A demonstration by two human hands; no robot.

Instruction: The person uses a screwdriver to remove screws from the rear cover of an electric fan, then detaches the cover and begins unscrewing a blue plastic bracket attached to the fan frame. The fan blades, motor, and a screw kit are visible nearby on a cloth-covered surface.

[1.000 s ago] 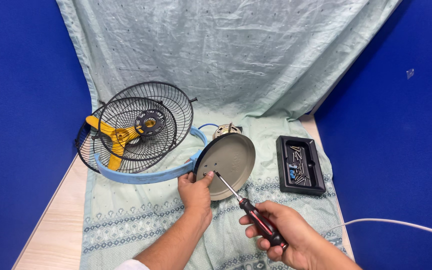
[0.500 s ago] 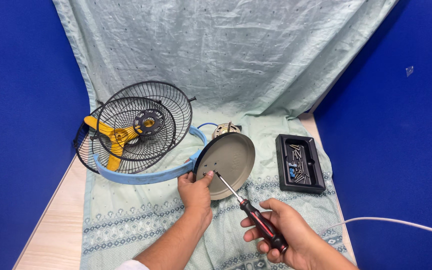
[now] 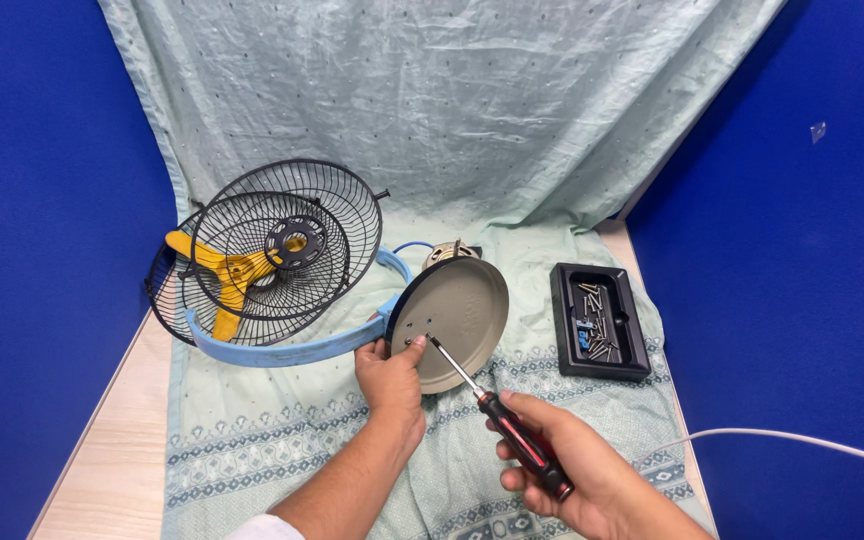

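- comparing with the views half a second and a second back, almost nothing is seen to have moved: the screwdriver [image 3: 497, 410] tip is kept on the same spot of the round grey base plate [image 3: 450, 322], and both hands are held as they were. this is judged to mean that one screw near the plate's lower left edge is being worked without pause.
- left hand [image 3: 390, 375]: closed on the lower left rim of the base plate, thumb laid on the plate's face just beside the screwdriver tip; the plate is propped tilted, facing the camera.
- right hand [image 3: 557, 465]: wrapped shut around the red-and-black handle; the shaft is angled up and left to the plate.
- base plate position: centre of the pale patterned cloth [image 3: 252, 440] over the table [image 3: 102, 470], with the motor [image 3: 447, 252] partly hidden behind it and the blue curved arm [image 3: 282, 350] joined at its left.
- black wire guards [image 3: 282, 245] with the yellow blade [image 3: 217, 275] are lying to the left, well apart from the right hand.
- black rectangular tray [image 3: 597, 320], right of the plate, holds loose screws and bits; no label can be made out.
- white cable [image 3: 802, 445] is seen at the lower right; a small clear tab [image 3: 818, 130] is stuck on the blue wall.
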